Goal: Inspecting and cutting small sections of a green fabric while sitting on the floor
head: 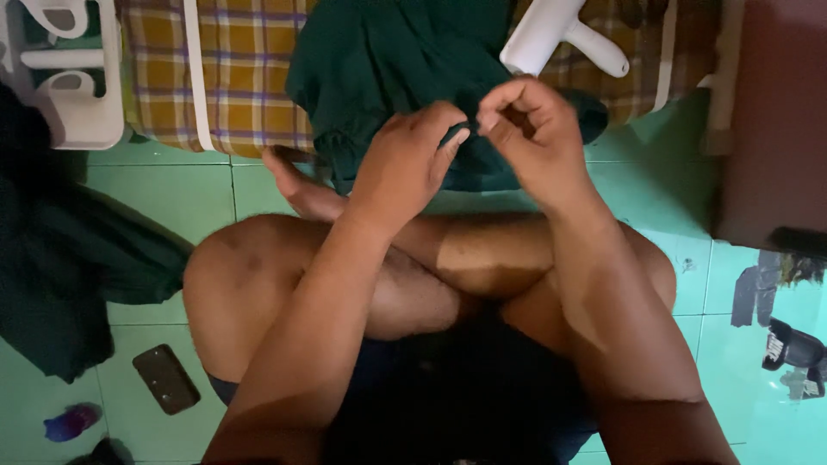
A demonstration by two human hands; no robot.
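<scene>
At the far left a white plastic rack (73, 95) is standing by the edge of the checked yellow cloth (245, 77), and below it a heap of dark clothing (60, 267) is lying on the green tiled floor (155, 176). A small dark flat object (166, 379) is lying on the tiles beside my left knee, with a purple scrap (71, 422) near it. I am sitting cross-legged. My left hand (405, 164) is pinching a fold of the dark green garment (388, 60) between thumb and fingertips, the other fingers curled in. That garment is lying bunched on the checked cloth and spilling over its edge toward my feet. My right hand (530, 129) is pinching the same fold just beside the left, fingertips nearly touching, the rest of the fingers bent. Behind it a white handled appliance (560, 34) is resting on the cloth. At the far right some dark items (788, 344) are lying on the tiles.
</scene>
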